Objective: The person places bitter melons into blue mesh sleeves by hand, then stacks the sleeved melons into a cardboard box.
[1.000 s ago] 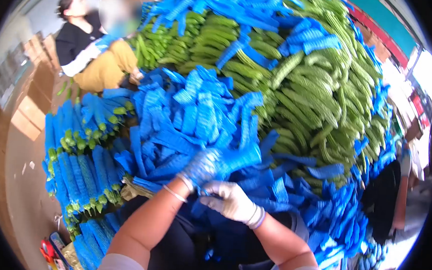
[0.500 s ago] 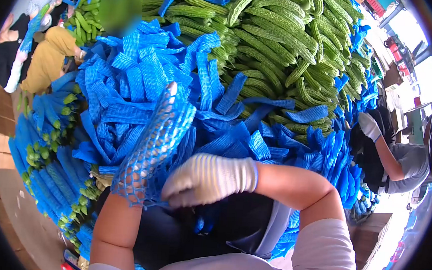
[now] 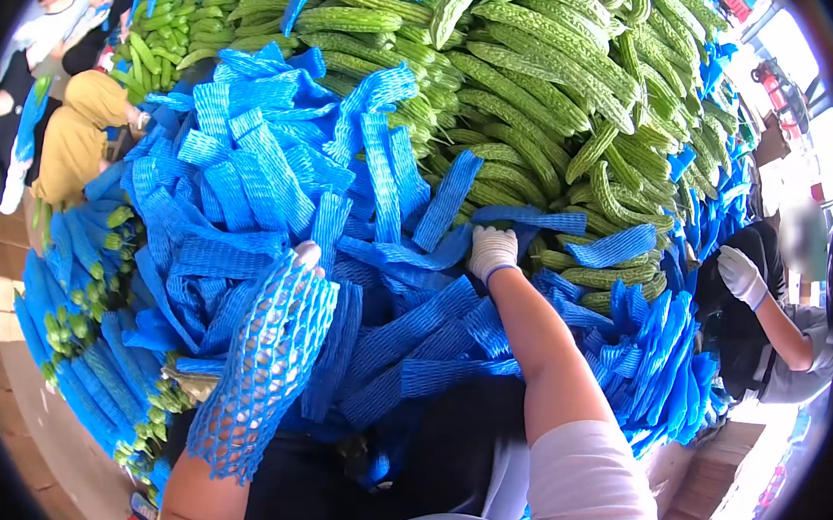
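A blue foam net sleeve (image 3: 272,356) is stretched over my left hand (image 3: 306,256) and forearm. The fingertips poke out of its far end, stretched forward, with nothing gripped. My right hand (image 3: 493,252), in a white knitted glove, reaches to the near edge of the bitter melons (image 3: 540,106). Its fingers curl down between the melons and loose blue sleeves; what they hold is hidden. Beyond my left hand lies a heap of flat blue net sleeves (image 3: 240,187).
Sleeved bitter melons (image 3: 105,360) are stacked at the left. A person in tan trousers (image 3: 81,135) sits at the far left. At the right, a co-worker's gloved hand (image 3: 742,276) is beside the pile. More blue sleeves (image 3: 654,360) lie at the near right.
My right hand has moved from beside the sleeve on my left forearm, forward and right to the melon pile. My left arm has shifted slightly down and left, with the sleeve still on it.
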A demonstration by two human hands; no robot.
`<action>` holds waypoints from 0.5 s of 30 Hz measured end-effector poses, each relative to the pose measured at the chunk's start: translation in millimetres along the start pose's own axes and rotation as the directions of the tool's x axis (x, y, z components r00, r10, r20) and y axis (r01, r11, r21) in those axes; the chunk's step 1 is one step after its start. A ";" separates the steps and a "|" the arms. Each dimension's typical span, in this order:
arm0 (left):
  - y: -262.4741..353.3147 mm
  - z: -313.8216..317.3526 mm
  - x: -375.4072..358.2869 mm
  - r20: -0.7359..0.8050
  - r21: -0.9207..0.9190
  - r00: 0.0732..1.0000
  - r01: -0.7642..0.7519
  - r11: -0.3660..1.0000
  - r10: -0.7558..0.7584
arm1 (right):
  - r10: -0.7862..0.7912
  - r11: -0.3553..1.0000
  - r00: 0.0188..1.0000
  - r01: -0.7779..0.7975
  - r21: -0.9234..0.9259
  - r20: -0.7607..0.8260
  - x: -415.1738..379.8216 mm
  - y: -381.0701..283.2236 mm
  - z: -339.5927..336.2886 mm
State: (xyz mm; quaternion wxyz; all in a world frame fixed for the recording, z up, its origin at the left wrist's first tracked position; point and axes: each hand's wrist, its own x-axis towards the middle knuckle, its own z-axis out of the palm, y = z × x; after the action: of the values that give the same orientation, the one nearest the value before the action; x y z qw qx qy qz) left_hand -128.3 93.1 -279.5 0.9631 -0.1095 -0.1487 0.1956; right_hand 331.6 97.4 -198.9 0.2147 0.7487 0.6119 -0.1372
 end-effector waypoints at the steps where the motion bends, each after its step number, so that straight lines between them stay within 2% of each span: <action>1: -83.5 123.0 74.8 -0.202 0.671 0.877 -0.199 0.714 0.435 | 0.002 1.000 1.000 -0.002 0.006 -0.004 -1.1 2.8 -3.1; 2: -88.6 133.9 72.9 -0.386 0.290 0.833 -0.300 0.909 0.397 | -0.006 1.000 1.000 0.006 0.006 -0.021 -4.8 6.3 -12.9; 3: -97.1 142.8 78.7 -0.364 0.506 0.786 -0.284 0.814 0.500 | -0.018 1.000 0.999 0.019 0.003 -0.035 -11.8 10.0 -23.6; 4: -111.4 149.6 87.8 -0.317 0.691 0.739 -0.249 0.679 0.594 | 0.037 0.997 0.994 -0.030 0.074 -0.104 -21.4 17.8 -40.7; 5: -127.1 161.7 99.4 -0.311 0.689 0.741 -0.256 0.678 0.595 | 0.099 0.969 0.984 -0.062 0.240 -0.149 -30.4 30.5 -56.8; 6: -141.9 176.2 114.0 -0.215 0.973 0.719 0.099 0.208 0.661 | 0.171 0.913 0.967 -0.085 0.400 -0.186 -36.3 47.0 -68.5; 7: -148.1 184.4 123.4 -0.091 0.840 0.741 0.416 -0.349 0.665 | 0.185 0.757 0.945 0.038 0.652 -0.270 -31.4 69.2 -63.6; 8: -142.4 181.3 125.8 -0.236 0.587 0.698 0.657 -0.473 0.675 | 0.224 0.532 0.910 0.184 0.826 -0.348 -28.1 87.3 -60.0; 9: -142.5 179.0 130.2 -0.223 0.599 0.713 0.638 -0.484 0.664 | 0.227 0.123 0.903 0.344 0.931 -0.364 -33.5 96.0 -68.3; 10: -143.1 177.5 135.1 -0.196 0.644 0.741 0.591 -0.486 0.642 | 0.119 -0.153 0.890 0.455 0.877 -0.441 -49.6 101.6 -87.2; 12: -146.4 176.9 143.6 -0.137 0.723 0.791 0.491 -0.485 0.597 | 0.057 -0.377 0.799 0.573 0.728 -0.599 -83.8 94.5 -125.0; 13: -149.6 177.6 146.2 -0.106 0.758 0.810 0.442 -0.481 0.577 | 0.015 -0.463 0.767 0.573 0.676 -0.641 -100.3 91.1 -139.4; 14: -153.1 179.1 147.7 -0.074 0.788 0.826 0.392 -0.474 0.559 | 0.018 -0.453 0.757 0.589 0.669 -0.654 -119.2 80.0 -156.6; 15: -156.3 181.6 147.7 -0.041 0.815 0.837 0.344 -0.467 0.545 | 0.052 -0.444 0.819 0.532 0.721 -0.571 -137.7 64.3 -173.6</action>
State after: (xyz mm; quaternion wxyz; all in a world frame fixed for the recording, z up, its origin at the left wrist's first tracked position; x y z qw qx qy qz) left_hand -4.4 40.7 -32.3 0.5381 0.7010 0.3643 0.2937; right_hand 355.0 54.1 26.6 -0.6463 0.4228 0.4111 -0.4843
